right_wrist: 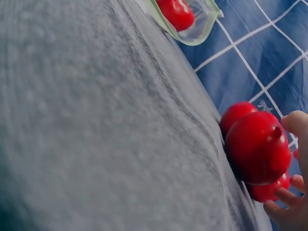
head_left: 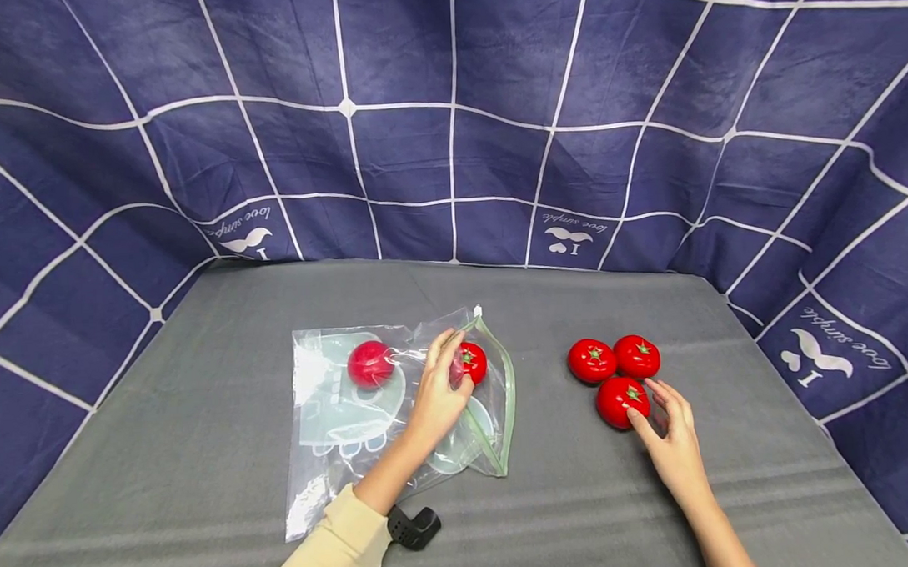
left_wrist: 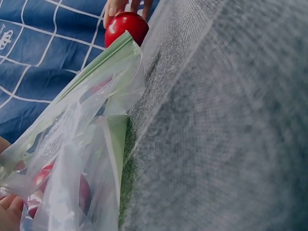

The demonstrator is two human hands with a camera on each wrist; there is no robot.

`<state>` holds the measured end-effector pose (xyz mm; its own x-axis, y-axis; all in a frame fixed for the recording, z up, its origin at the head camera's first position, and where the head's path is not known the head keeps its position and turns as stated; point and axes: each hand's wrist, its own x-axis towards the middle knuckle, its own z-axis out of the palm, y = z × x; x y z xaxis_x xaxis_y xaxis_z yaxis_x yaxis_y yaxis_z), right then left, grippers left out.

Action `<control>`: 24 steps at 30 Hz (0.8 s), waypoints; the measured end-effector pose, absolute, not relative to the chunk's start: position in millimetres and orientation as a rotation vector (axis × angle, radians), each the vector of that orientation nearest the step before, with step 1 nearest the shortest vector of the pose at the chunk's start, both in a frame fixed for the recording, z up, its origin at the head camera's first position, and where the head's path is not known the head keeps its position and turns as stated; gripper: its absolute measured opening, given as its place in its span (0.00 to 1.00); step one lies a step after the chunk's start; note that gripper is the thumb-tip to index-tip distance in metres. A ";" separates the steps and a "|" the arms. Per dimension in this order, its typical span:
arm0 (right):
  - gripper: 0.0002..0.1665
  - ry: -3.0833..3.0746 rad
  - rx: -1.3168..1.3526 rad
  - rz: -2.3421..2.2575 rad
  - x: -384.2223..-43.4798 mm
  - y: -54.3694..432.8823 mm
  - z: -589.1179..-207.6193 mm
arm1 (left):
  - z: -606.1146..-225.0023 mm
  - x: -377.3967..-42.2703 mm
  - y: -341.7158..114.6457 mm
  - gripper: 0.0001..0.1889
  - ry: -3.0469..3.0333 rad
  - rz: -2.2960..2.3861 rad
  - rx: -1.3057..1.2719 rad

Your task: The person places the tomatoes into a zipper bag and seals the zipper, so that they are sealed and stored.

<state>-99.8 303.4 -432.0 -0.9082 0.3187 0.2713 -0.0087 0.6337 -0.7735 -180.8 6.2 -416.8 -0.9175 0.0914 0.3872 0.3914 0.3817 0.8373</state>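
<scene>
Blue checked cloth (head_left: 397,152) hangs behind the grey table (head_left: 567,513). To lift this front tomato (head_left: 616,400) cleanly, I should settle thumb and fingers low on its sides, sparing the two tomatoes (head_left: 592,364) behind. Right of centre, it lies just up-left of my partly spread right hand (head_left: 677,442), touching the thumb; whether I grip it, I cannot tell. Near centre, my left hand (head_left: 437,397) grips the clear bag (head_left: 306,472) around another tomato (head_left: 474,364).

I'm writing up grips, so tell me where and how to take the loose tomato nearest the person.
Best, I'd judge, across the widest part of the near tomato, coming from its near right, where the right hand is: its sides are round and smooth, and the far-left tomato and far-right tomato crowd its far side.
</scene>
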 end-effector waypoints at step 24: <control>0.26 -2.465 -0.238 1.328 -100.0 297.4 -438.1 | -428.1 -139.6 6.9 0.21 -2.379 -1.160 -0.471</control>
